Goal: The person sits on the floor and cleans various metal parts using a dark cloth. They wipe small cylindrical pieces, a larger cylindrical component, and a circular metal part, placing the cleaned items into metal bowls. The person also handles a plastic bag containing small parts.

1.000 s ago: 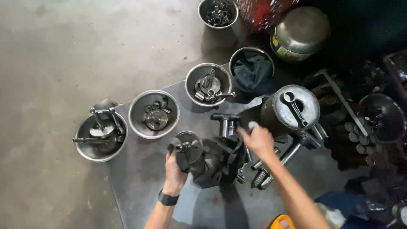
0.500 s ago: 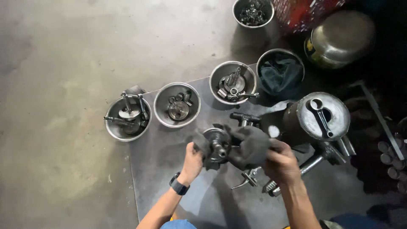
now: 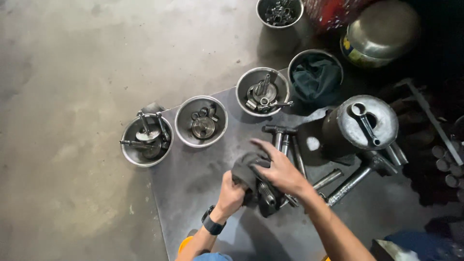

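Both hands meet over a dark grey rag [image 3: 244, 170] wrapped about a round metal engine part [image 3: 266, 197], low in the middle of the view above a grey metal sheet [image 3: 193, 183] that lies on the concrete floor [image 3: 72, 72]. The left hand [image 3: 231, 195], with a dark watch [image 3: 211, 225] on its wrist, has its fingers curled shut around the rag and the part from below. The right hand [image 3: 278, 169] lies over the top, its fingers half spread and pressed down on the rag, the index finger stretched out toward the upper left. The part shows only as a dull metal disc edge between the two hands; the rest is hidden by cloth and fingers. Just beyond the right hand, long steel rods [image 3: 285, 140] with a crosspiece lie on the sheet. Further up, three steel bowls sit in a slanting row: the left bowl [image 3: 126, 150] with shafts and a disc, the middle bowl [image 3: 183, 133] with a round part and rings, and the third bowl [image 3: 244, 96] with a shaft piece. A fourth bowl [image 3: 333, 65] holds a dark cloth, and to the right stands a grey metal drum [image 3: 382, 116] with a connecting rod [image 3: 365, 123] on its lid.
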